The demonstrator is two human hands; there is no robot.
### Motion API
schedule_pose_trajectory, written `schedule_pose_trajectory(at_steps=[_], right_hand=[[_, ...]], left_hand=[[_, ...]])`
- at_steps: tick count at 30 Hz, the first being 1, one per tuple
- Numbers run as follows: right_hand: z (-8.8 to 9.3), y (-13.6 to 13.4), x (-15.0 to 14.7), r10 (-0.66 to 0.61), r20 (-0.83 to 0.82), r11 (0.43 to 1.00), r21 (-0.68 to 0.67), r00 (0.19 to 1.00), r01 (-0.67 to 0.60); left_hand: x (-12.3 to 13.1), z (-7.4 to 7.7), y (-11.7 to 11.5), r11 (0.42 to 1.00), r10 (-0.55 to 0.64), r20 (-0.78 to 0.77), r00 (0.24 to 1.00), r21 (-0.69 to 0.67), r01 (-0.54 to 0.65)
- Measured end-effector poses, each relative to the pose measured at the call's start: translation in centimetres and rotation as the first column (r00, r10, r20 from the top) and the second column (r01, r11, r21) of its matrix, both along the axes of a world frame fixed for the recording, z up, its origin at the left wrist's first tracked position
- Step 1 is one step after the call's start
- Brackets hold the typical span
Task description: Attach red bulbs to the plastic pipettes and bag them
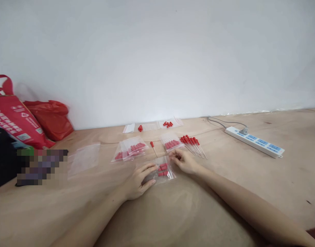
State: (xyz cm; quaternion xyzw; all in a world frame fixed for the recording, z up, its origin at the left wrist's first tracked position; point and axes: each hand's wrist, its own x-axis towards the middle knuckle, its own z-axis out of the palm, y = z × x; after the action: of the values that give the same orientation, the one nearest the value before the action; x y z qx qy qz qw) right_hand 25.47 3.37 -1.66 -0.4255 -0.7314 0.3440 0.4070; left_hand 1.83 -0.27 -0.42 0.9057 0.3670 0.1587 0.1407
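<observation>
A clear zip bag [157, 178] with several red rubber bulbs [163, 167] inside lies flat in front of me. My left hand [140, 180] rests at the bag's left side, fingers stretched and thumb apart. Curled fingers of my right hand [183, 161] pinch at the bag's upper right corner; the exact grip is partly hidden. Just beyond the bag lies a single dropper [152, 144] with a red bulb and a thin, pale tube. Filled zip bags [133, 147] sit behind my left hand, and another filled zip bag [171, 141] is behind my right.
Several red-bulbed droppers [193, 144] lie fanned out at right. Along the wall are loose red bulbs [168, 124], pale tubes [151, 127] and small bags [129, 128]. A flat clear bag [84, 159] and red bags [49, 118] are left; a power strip [255, 141] is right.
</observation>
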Motion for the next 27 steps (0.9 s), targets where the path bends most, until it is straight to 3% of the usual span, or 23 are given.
schedule_pose_trajectory(at_steps=[4,6,11,15,21,24,27], right_hand=[[2.7,1.8,-2.4,-0.166,0.293,0.982,0.141,0.941,0.129],[3.4,2.9,-4.5,-0.179,0.478,0.984,0.074,0.86,0.164],[3.2,5.5,-9.2,-0.214,0.563,0.961,-0.024,0.798,0.274],[3.2,6.5,-10.3,-0.205,0.571,0.954,-0.065,0.795,0.292],[4.7,5.2,-6.6,-0.263,0.455,0.955,-0.002,0.851,0.297],[3.7,3.2,-2.8,-0.327,0.072,0.945,0.033,0.942,0.325],[1.6,1.2,0.7,-0.361,-0.193,0.933,-0.063,0.912,0.355]], left_hand=[[-0.1,-0.1,0.0,0.999,-0.003,-0.003,1.0,0.034,0.003],[-0.2,-0.1,0.0,0.998,-0.004,0.004,1.0,0.056,0.004],[-0.3,-0.1,0.0,0.994,-0.012,0.069,0.998,0.113,0.004],[-0.3,-0.1,0.0,0.991,-0.034,0.096,0.995,0.132,0.021],[-0.2,-0.1,-0.1,0.996,-0.031,0.122,0.992,0.09,0.02],[-0.2,0.0,0.0,1.0,-0.019,0.161,0.987,0.008,0.018],[-0.1,0.1,0.0,0.995,0.003,0.17,0.985,-0.097,0.014]])
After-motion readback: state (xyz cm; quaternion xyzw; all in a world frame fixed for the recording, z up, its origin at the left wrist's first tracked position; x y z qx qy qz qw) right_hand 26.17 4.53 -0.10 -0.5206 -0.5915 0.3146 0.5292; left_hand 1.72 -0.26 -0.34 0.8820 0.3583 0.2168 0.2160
